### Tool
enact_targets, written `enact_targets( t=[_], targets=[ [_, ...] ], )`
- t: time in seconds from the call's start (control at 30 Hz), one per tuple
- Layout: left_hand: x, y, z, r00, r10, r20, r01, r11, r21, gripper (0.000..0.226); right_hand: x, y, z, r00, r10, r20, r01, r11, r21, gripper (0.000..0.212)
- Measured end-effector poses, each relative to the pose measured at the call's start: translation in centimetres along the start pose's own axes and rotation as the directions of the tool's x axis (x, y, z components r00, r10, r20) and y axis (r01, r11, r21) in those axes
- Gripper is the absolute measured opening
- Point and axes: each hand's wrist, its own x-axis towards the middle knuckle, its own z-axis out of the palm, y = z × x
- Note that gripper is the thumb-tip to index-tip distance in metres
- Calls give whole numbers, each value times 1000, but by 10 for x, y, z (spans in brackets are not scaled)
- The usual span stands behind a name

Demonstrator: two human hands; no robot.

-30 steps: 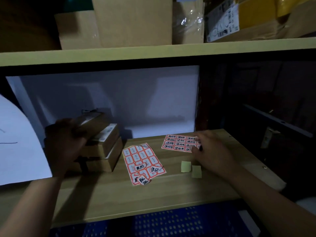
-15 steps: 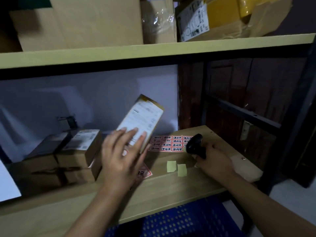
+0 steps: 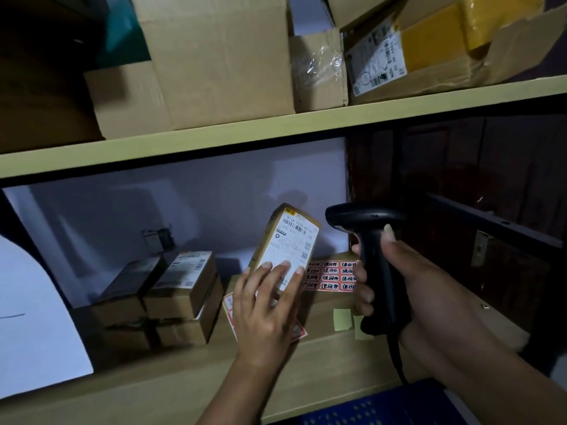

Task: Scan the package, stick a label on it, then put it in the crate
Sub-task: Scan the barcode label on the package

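My left hand (image 3: pixel 266 305) holds a small cardboard package (image 3: pixel 287 239) tilted up above the shelf, its white shipping label facing me. My right hand (image 3: pixel 399 280) grips a black handheld barcode scanner (image 3: pixel 372 256) by the handle, its head level with the top of the package and just right of it. Two sheets of red-bordered labels lie on the wooden shelf: one (image 3: pixel 329 276) behind the scanner, the other (image 3: pixel 231 308) mostly hidden under my left hand. A blue perforated crate (image 3: pixel 380 409) shows at the bottom edge, below the shelf.
A stack of small cardboard packages (image 3: pixel 171 296) sits at the left of the shelf. Two yellow sticky notes (image 3: pixel 342 319) lie near the scanner's base. A white sheet (image 3: pixel 33 326) hangs at the far left. Large boxes (image 3: pixel 214 56) fill the upper shelf. Dark metal framing stands at right.
My left hand took a package off the stack and raised it at the centre. My right hand picked up the scanner from the shelf and lifted it beside the package.
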Motion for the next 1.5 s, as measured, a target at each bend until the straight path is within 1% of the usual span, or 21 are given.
enact_targets(
  t=[0.07,0.2,0.47,0.6,0.7,0.87,0.97,1.03,1.07,1.1,1.13,1.17,1.2,1.23,1.27,1.3,1.33,1.4,1.43,1.47,1.5],
  targets=[
    [-2,0,0,1000,5,-7,-5,1000,13,41,1,2,6,1000,-4,0,4,1000,15,41],
    [-4,-3,2,999,-17,-38,18,1000,24,52,4,2,10,1000,-3,7,3,1000,-17,41],
    [-6,-4,4,999,-27,-36,28,999,45,47,9,1,9,999,-15,40,17,998,-64,46],
    [-6,-3,3,999,-24,-37,26,999,42,52,7,1,11,1000,1,29,0,998,-55,43],
    [-6,-3,3,999,-21,-34,23,998,54,57,9,2,12,999,21,46,-19,999,-43,39],
    [-5,-1,2,999,-3,-39,5,999,42,59,13,7,14,999,13,30,-11,999,-51,45],
    [-6,-2,1,999,-13,-31,14,999,31,62,16,10,14,999,19,38,-17,999,-49,44],
    [-6,-3,1,999,-24,-31,25,999,22,59,17,11,12,999,14,50,-10,996,-86,43],
    [-6,-3,0,999,-36,-33,36,999,14,54,17,11,12,999,-4,40,10,989,-146,42],
    [-5,-4,-1,998,-53,-36,53,999,6,46,18,11,9,999,-42,18,45,963,-264,40],
    [-2,-5,-4,996,-79,-34,79,997,-3,39,23,12,3,994,-108,-12,92,894,-438,35],
    [1,-7,-6,993,-115,-29,114,993,-15,34,30,13,-6,980,-200,-15,146,761,-632,27],
    [5,-9,-10,987,-156,-26,155,987,-36,33,41,15,-18,960,-278,21,184,572,-799,21],
    [8,-12,-13,981,-195,-23,193,979,-65,32,54,19,-34,950,-304,75,189,364,-912,23],
    [11,-14,-16,975,-222,-15,220,971,-92,32,66,23,-50,951,-292,106,167,192,-967,32],
    [13,-16,-20,972,-235,1,234,966,-113,32,79,29,-67,958,-264,112,132,60,-989,42],
    [14,-17,-23,971,-238,18,239,963,-125,34,90,35,-82,961,-255,111,102,-48,-994,51],
    [14,-18,-27,971,-235,36,237,963,-131,35,103,47,-101,974,-211,87,39,-222,-974,60],
    [14,-19,-29,973,-229,40,233,964,-127,35,106,52,-106,980,-185,77,25,-269,-963,61],
    [13,-18,-29,975,-220,41,223,967,-120,34,111,58,-111,983,-169,79,28,-283,-959,62],
    [11,-18,-28,977,-209,42,212,971,-112,32,114,63,-114,984,-159,80,33,-276,-961,63]
  ],
)
